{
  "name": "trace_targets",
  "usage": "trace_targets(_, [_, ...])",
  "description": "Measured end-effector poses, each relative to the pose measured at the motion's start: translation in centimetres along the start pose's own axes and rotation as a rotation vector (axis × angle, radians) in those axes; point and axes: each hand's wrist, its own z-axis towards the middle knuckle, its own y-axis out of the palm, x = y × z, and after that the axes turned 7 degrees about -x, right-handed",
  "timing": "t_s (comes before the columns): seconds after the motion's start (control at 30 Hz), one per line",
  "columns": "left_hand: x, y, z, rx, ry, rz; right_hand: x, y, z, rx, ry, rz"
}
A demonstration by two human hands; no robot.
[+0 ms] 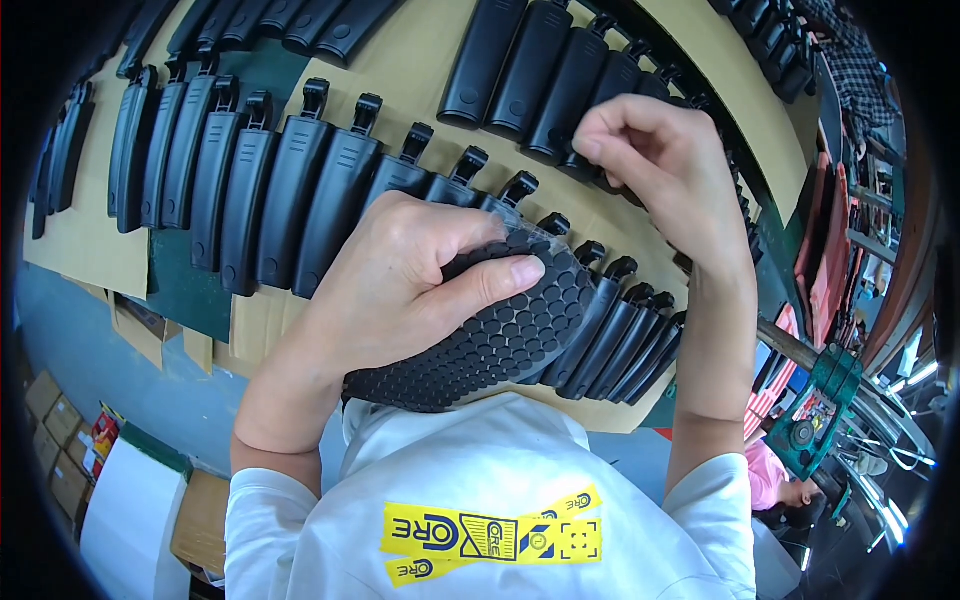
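**Head view: sheet of round pads in hand, clip housings laid out in rows**

1. Your left hand (390, 290): closed around a black sheet of small round pads (500, 335). The thumb lies flat across the sheet's upper face and the fingers curl over its far edge, so the sheet sits tilted up toward you, probably to keep the dots in reach of the other hand. The sheet is close in front of your chest, just above the white shirt (480, 500), and it covers part of the near row.

2. Your right hand (655, 160): fingertips pressed together in a pinch, lowered onto the upper end of a housing in the far row (560, 70). Whatever sits between the fingertips is too small to make out (possibly one pad, but you cannot tell).

3. Near row of black clip housings (300, 190): long moulded pieces, each with a clip at its top end, lying side by side and overlapping like shingles on cardboard sheets (90, 240). That packing seems to leave every top end exposed.

4. Surroundings: green table surface (180, 280) between the cardboard; stacked cartons (50, 440) at lower left.
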Motion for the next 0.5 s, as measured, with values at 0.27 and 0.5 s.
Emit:
trace_targets(0.27, [0.4, 0.0, 0.0, 0.018, 0.027, 0.002, 0.6, 0.0, 1.8, -0.061, 0.051, -0.102])
trace_targets(0.5, [0.6, -0.1, 0.1, 0.013, 0.017, 0.020, 0.7, 0.1, 1.9, -0.058, 0.016, -0.141])
